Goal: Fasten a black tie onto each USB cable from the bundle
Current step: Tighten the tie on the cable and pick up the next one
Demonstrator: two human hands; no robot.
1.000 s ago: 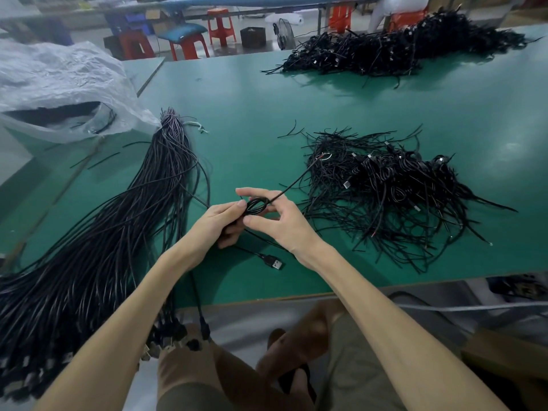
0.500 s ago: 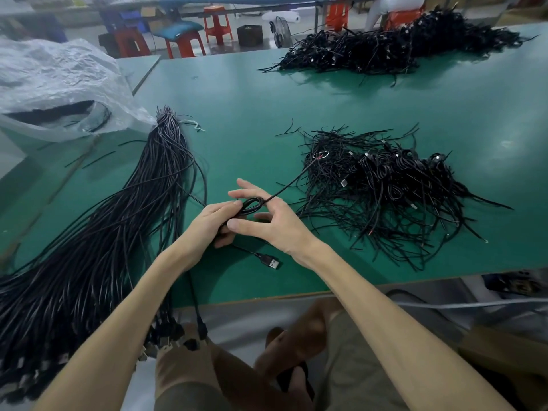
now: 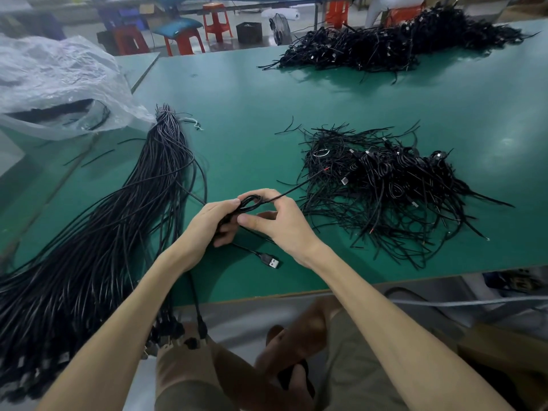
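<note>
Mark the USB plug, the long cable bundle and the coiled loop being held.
USB plug (image 3: 272, 262), head view, its metal shell.
cable bundle (image 3: 112, 238), head view, middle of the strands.
coiled loop (image 3: 252, 198), head view, the loop's upper arc.

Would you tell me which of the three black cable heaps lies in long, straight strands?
The bundle on the left of the table, overhanging its near edge; the nearer right pile and the far pile are tangled.

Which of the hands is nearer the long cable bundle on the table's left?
Left. The left hand lies right beside the bundle, at its loose strands; the right hand is farther over, on the side toward the tangled heap. Both grip one looped cable.
</note>
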